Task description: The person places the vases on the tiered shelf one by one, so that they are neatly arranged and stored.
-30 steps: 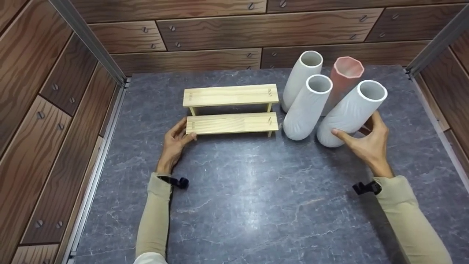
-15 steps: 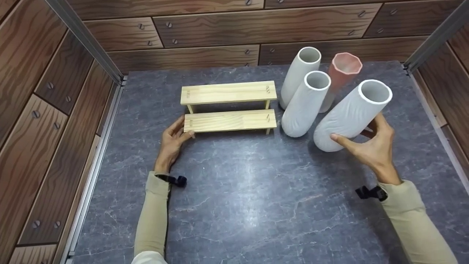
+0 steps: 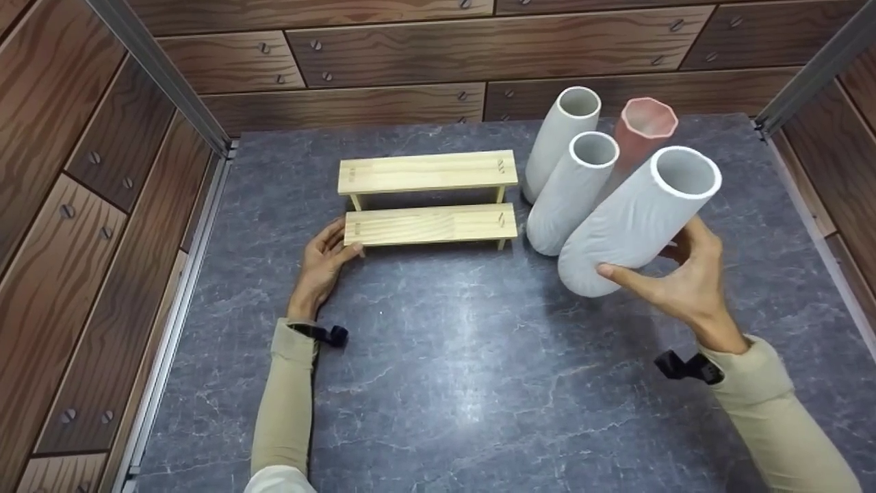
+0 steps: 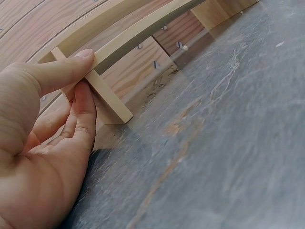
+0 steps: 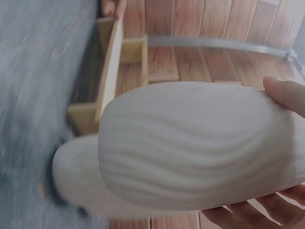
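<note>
My right hand (image 3: 684, 287) grips a white vase (image 3: 633, 226) with wavy ridges, thumb on the near side and fingers behind. The vase is raised off the table, its mouth facing up and to the right; its ridged side (image 5: 190, 143) fills the middle of the right wrist view. At the front left end of a two-tier light wooden stand (image 3: 431, 226), my left hand (image 3: 321, 267) pinches the corner. In the left wrist view the thumb lies on the shelf edge, with fingers behind the stand's leg (image 4: 112, 100).
Two more white vases (image 3: 558, 147) (image 3: 571, 198) stand right of the wooden stand. Behind the held vase is a pink vase (image 3: 643, 137) with a faceted rim, partly hidden. Wood-patterned walls (image 3: 383, 61) enclose the dark marbled table (image 3: 424, 383) at the back and sides.
The right hand has lifted the white vase and brought it toward me and slightly left, away from the other vases. My left hand stays on the stand's corner, which has not moved.
</note>
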Motion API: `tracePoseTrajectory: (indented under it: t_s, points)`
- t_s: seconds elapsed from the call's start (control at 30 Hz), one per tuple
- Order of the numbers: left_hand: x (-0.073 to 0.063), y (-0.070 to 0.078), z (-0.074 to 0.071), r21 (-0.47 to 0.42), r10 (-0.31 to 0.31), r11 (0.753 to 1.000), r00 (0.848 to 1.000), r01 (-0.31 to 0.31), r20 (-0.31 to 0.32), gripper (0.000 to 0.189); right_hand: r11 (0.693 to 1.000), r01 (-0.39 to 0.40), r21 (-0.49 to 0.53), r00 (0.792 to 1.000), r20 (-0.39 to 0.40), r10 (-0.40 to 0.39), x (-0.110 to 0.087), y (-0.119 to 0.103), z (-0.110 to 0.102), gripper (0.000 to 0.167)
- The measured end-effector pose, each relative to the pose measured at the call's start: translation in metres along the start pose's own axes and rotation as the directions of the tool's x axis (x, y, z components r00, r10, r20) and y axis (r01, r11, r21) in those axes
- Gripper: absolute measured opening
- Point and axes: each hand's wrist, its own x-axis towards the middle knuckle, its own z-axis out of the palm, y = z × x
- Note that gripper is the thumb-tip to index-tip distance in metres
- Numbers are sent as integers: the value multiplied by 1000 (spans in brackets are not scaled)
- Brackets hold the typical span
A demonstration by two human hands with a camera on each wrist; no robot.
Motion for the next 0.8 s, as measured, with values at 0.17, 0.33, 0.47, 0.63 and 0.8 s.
tracePoseTrajectory:
  t_s: [0.17, 0.33, 0.47, 0.63, 0.8]
  points:
    - [0, 0, 0, -1, 0, 1000, 1000, 0, 2, 70, 1000, 25, 11, 999, 46, -25, 6, 5, 12, 81]
    - [1, 0, 0, -21, -3, 1000, 1000, 3, 4, 70, 1000, 25, 4, 996, 86, -26, 15, 3, 24, 85]
    - [1, 0, 0, -30, 4, 1000, 1000, -4, 2, 70, 1000, 30, 4, 992, 124, -30, 23, -2, 35, 87]
    - [0, 0, 0, -21, -1, 1000, 1000, 1, 9, 72, 998, 64, 16, 984, 165, -65, 33, -9, 48, 90]
    - [0, -1, 0, -1, -3, 1000, 1000, 3, 12, 71, 996, 78, 44, 976, 201, -85, 45, -14, 65, 91]
